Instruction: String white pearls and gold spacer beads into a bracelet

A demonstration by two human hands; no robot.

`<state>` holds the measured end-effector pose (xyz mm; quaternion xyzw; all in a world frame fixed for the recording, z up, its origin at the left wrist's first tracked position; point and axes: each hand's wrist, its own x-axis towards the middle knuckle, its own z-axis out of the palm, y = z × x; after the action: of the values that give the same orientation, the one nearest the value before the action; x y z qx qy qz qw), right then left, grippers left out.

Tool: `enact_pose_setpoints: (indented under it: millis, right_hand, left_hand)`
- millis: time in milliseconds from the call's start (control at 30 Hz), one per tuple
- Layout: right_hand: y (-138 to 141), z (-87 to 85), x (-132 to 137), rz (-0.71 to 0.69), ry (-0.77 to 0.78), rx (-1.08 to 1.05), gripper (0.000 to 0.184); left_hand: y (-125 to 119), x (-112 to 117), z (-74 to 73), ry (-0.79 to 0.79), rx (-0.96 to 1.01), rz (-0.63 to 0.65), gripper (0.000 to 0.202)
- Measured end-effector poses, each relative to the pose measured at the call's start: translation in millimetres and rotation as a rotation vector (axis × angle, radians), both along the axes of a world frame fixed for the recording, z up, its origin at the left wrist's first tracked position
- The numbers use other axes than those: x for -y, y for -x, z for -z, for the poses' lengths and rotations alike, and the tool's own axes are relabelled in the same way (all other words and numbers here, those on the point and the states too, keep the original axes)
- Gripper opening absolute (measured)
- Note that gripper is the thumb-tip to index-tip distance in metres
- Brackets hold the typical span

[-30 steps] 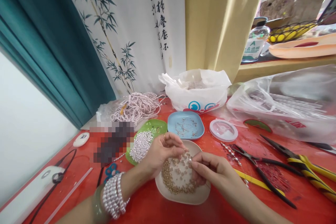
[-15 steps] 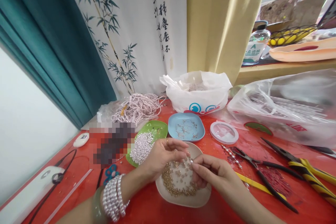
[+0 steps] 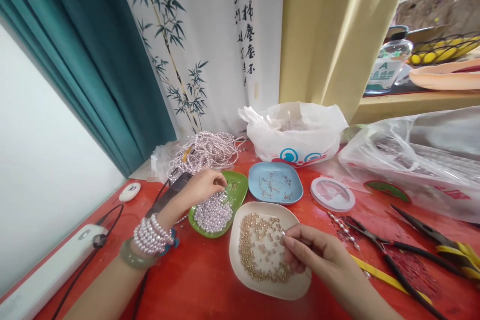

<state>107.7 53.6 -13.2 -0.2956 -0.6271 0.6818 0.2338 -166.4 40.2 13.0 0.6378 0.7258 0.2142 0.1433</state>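
Landmark: the beige dish [image 3: 296, 287] near the front edge of the red table [image 3: 210, 290]; gold beads [image 3: 249, 250] lie scattered inside it, mostly along its left and lower parts.

Right hand [image 3: 317, 255] sits over the right edge of the beige dish. Thumb and forefinger are pressed together, pinching a thin pin [image 3: 284, 233] whose tip points left over the beads; the other fingers are curled under.

Left hand [image 3: 204, 186] is to the upper left of the beige dish, over the green dish [image 3: 240, 192]. Fingertips are drawn together and dip into the pearls [image 3: 213, 212] heaped there; whether one is actually pinched cannot be told. The wrist carries a pearl bracelet [image 3: 152, 235] and a green bangle [image 3: 133, 256].

Behind the beige dish: a blue dish [image 3: 275, 183] with small metal bits. Right of that, a round clear lid [image 3: 332, 194]. Further right of the beige dish, pliers [image 3: 397, 255] lie flat on the table. Behind the green dish, strands of pearls [image 3: 204, 152] are piled; a white bag [image 3: 294, 132] stands behind the blue dish
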Motion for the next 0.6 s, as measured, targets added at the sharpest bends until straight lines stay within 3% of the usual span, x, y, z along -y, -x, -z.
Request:
enact_pose_setpoints:
  millis: [200, 333, 433, 467, 533, 600]
  right_hand:
    - [2, -1.7, -1, 0.008, 0.016, 0.001, 0.032]
    - [1, -4.3, 0, 0.004, 0.021, 0.003, 0.034]
    - [0, -3.1, 1, 0.002, 0.016, -0.018, 0.031]
    - [-1, -2.6, 1, 0.004, 0.017, -0.025, 0.031]
    - [-1, -2.3, 2, 0.013, 0.016, -0.036, 0.030]
    - [-1, -3.1, 3, 0.008, 0.015, -0.041, 0.029]
  left_hand:
    - [-5, 1, 12.8, -0.094, 0.021, -0.039, 0.003]
    - [-13, 0, 9.7, -0.146, 0.104, -0.055, 0.004]
    - [-38, 2, 4.0, -0.151, 0.229, -0.018, 0.008]
    - [-50, 4, 2.2, -0.135, 0.314, 0.007, 0.011]
    - [-76, 10, -0.6, -0.024, 0.787, 0.046, 0.014]
    - [-97, 17, -1.5, 0.090, 1.067, 0.050, 0.015]
